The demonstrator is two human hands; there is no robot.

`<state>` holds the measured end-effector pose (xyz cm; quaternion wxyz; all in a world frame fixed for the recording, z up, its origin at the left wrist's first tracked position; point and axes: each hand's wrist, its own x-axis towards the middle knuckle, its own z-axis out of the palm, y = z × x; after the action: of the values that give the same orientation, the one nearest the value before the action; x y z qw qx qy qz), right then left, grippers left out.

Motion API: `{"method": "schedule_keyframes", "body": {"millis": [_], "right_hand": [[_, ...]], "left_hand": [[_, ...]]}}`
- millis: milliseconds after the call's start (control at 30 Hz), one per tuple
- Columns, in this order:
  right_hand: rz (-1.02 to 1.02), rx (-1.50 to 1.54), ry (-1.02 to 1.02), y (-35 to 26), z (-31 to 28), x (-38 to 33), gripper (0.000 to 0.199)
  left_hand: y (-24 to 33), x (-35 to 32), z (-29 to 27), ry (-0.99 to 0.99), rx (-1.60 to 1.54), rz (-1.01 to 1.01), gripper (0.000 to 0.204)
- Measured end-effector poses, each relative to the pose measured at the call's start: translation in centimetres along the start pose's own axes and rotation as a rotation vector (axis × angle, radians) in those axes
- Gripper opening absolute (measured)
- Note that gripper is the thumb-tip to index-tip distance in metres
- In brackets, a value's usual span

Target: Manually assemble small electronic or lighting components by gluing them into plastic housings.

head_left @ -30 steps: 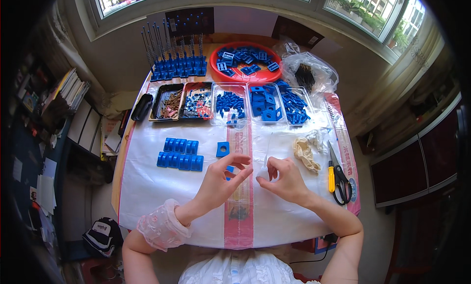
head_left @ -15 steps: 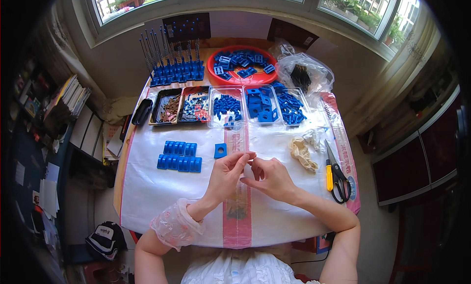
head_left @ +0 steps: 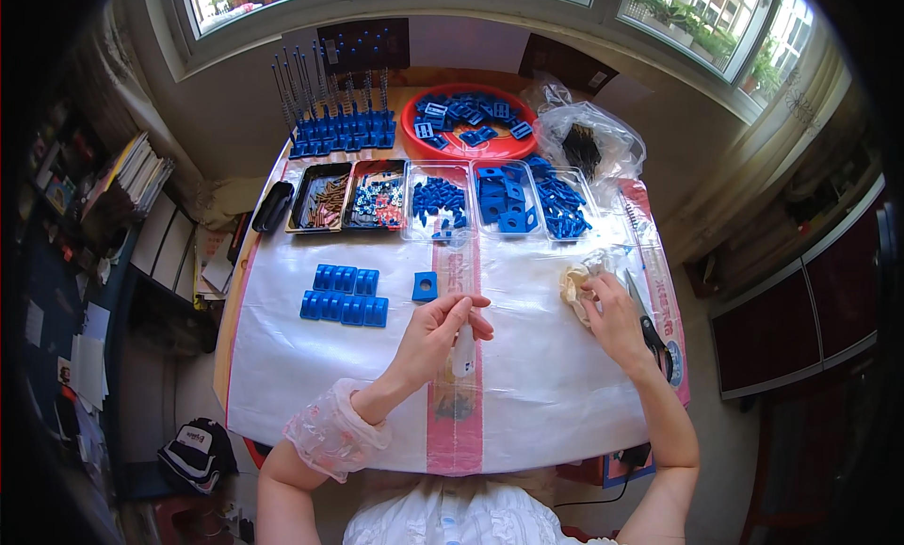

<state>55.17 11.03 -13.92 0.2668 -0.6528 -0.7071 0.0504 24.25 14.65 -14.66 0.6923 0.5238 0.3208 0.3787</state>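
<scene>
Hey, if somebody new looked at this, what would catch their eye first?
Probably the bright red round tray holding many blue plastic parts, at the far middle of the table. Just left of it, blue bases bristle with upright springs. Nearer, the left hand holds a small translucent item, too unclear to name, while the right hand touches a crumpled cream cloth on the right.

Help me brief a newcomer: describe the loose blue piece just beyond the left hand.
On the white-covered table, look between the trays and the left hand. A blue square lies there alone; its round hole sets it apart from the ridged blue pieces to its left.
</scene>
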Motion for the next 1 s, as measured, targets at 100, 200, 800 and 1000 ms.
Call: {"method": "schedule_keyframes", "body": {"millis": [100, 200, 800, 1000], "right_hand": [[0.077, 0.076, -0.083, 0.0, 0.4, -0.3, 0.015], [0.026, 0.067, -0.062, -1.3, 0.4, -0.5, 0.016], [0.16, 0.909, -0.07, -5.7, 1.6, 0.8, 0.015], [0.061, 0.948, -0.039, -7.3, 2.9, -0.2, 0.018]], "left_hand": [[0.0, -0.2, 0.3, -0.017, -0.028, -0.026, 0.033], [-0.1, -0.5, 0.4, -0.038, -0.057, -0.055, 0.031], [-0.4, -1.7, 1.8, -0.006, 0.335, 0.021, 0.02], [0.2, -2.1, 2.3, 0.031, 0.381, 0.037, 0.017]]}}
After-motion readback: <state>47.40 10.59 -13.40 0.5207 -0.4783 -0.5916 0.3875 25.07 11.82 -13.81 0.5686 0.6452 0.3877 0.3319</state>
